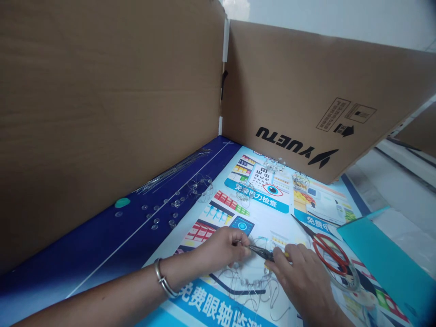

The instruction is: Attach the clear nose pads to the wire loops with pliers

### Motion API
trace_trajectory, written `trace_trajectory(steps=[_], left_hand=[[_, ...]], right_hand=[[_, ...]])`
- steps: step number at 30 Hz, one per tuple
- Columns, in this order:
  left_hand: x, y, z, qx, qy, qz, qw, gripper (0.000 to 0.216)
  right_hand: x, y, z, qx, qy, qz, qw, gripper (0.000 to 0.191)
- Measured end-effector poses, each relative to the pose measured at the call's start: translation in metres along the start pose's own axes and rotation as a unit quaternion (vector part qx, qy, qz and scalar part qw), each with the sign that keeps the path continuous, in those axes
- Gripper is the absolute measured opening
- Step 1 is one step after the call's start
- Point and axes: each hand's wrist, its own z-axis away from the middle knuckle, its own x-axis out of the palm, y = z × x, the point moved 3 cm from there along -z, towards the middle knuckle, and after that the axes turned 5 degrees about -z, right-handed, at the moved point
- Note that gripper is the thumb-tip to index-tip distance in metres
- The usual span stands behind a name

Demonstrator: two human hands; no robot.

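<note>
My right hand is wrapped round the handles of needle-nose pliers, whose jaws point left. Just past the jaw tips my left hand pinches what looks like thin wire, mostly covered by its fingers. Beneath both hands lies a tangled piece of wire strung with clear beads, with loose curled wire ends spreading over the printed sheet. Whether the jaws are closed on the wire is too small to tell. Scissors with red handles rest to the right of my right hand, beside a ring of clear coiled material.
Cardboard panels wall off the left and back. On dark blue to the left are loose clear beads, a green round piece and straight wires. Beaded wire clusters sit farther back. A teal folder lies right.
</note>
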Motion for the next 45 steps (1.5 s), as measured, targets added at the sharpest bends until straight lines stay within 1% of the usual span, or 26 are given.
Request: trace_trajectory(steps=[9, 15, 20, 35, 39, 45], left_hand=[[-0.003, 0.0, 0.0, -0.01, -0.017, 0.0, 1.0, 0.02], [-0.003, 0.0, 0.0, -0.002, -0.016, -0.001, 1.0, 0.017], [-0.004, 0.002, 0.001, -0.007, -0.022, 0.007, 1.0, 0.017], [-0.005, 0.003, 0.001, 0.009, -0.035, 0.016, 0.999, 0.018], [-0.005, 0.0, 0.0, 0.009, -0.033, 0.013, 0.999, 0.018], [-0.005, -0.003, -0.001, 0.018, -0.028, -0.011, 0.999, 0.02]], right_hand=[[0.004, 0.0, -0.001, 0.019, -0.004, -0.044, 0.999, 0.014], [0.008, 0.0, -0.001, 0.029, 0.0, -0.078, 0.996, 0.014], [0.01, 0.0, 0.0, 0.037, -0.01, -0.107, 0.993, 0.014], [0.012, -0.001, 0.001, 0.036, 0.005, -0.086, 0.996, 0.016], [0.007, 0.004, -0.001, 0.021, 0.012, -0.081, 0.996, 0.017], [-0.008, 0.011, -0.001, -0.002, 0.051, -0.062, 0.997, 0.02]])
